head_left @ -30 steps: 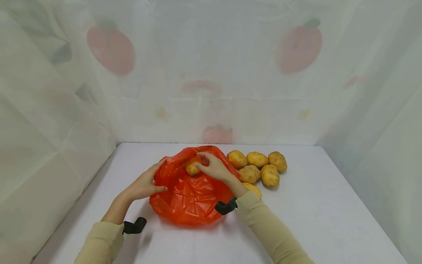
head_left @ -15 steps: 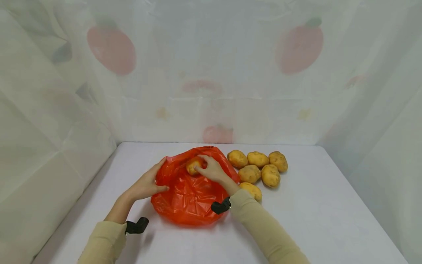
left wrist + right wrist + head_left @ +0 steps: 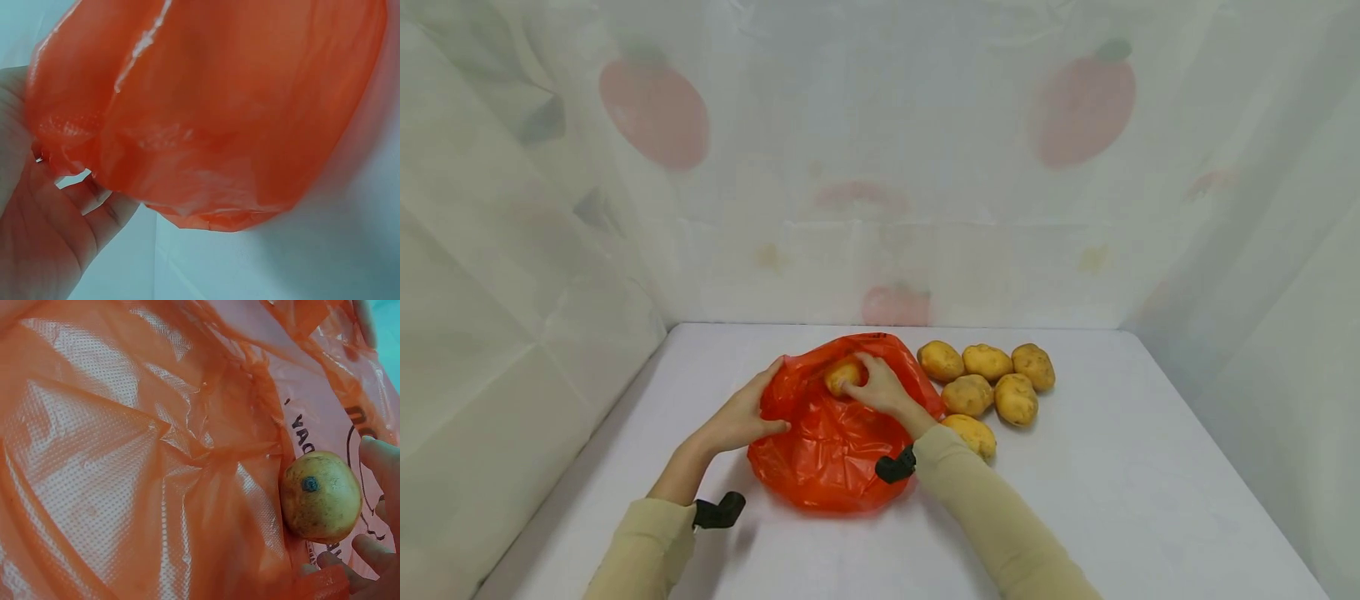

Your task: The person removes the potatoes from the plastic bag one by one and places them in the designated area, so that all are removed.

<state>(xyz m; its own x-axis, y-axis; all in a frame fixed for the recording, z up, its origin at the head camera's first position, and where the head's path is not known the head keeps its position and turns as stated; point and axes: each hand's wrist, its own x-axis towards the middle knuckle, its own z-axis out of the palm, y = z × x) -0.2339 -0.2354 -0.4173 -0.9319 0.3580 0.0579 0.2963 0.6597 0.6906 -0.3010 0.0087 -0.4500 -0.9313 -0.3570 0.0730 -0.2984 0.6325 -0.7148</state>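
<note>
A red plastic bag (image 3: 838, 442) lies spread with its mouth facing up. My left hand (image 3: 745, 417) holds its left edge, thumb over the rim and fingers behind; in the left wrist view, red film (image 3: 206, 112) covers part of those fingers. Inside, against the far wall of the bag, a potato (image 3: 841, 377) sits at the fingertips of my right hand (image 3: 883, 390), the thumb at its near side and the fingers at its far side. The right wrist view shows the potato (image 3: 322, 497) over printed lettering, fingers curving in from the right.
Several potatoes (image 3: 988, 362) lie in a cluster right of the bag on the white table (image 3: 1112, 467). Another potato (image 3: 973, 435) lies close beside my right forearm. A pale printed curtain (image 3: 985, 208) stands behind the table and along its sides.
My right forearm has shifted left, and its fingers have come closer round the potato, which has barely moved. My left hand and the bag's left edge have drifted slightly right.
</note>
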